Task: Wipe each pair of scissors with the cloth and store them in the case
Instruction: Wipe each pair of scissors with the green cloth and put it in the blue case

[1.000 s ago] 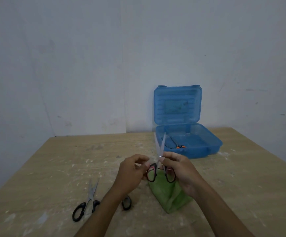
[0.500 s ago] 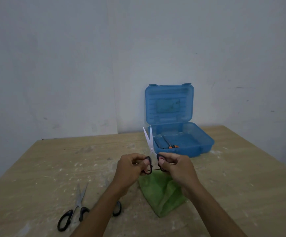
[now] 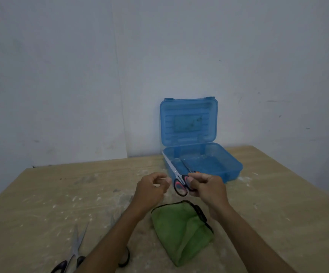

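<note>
Held scissors: black-and-red-handled steel scissors [image 3: 176, 179] are being held in the air before the case, blades together, long axis slanting up and to the far left.
Right hand [image 3: 206, 187]: pinching one handle loop.
Left hand [image 3: 152, 187]: hovering beside, fingers curled, holding nothing.
Case: open translucent blue plastic case [image 3: 233, 164] is sitting by the wall, orange-handled scissors [image 3: 192, 168] inside.
Cloth: crumpled green cloth [image 3: 181, 229] is lying beneath the hands.
Surface: scuffed wooden table [image 3: 51, 194] is bearing black-handled scissors [image 3: 72, 253], tips pointing away.
Room: plain grey wall [image 3: 61, 75].

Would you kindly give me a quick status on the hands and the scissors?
Right hand grips red-and-black scissors, blades closed, aimed at open blue case. Left hand curled, holding nothing. Green cloth on table, nothing in the way.
</note>
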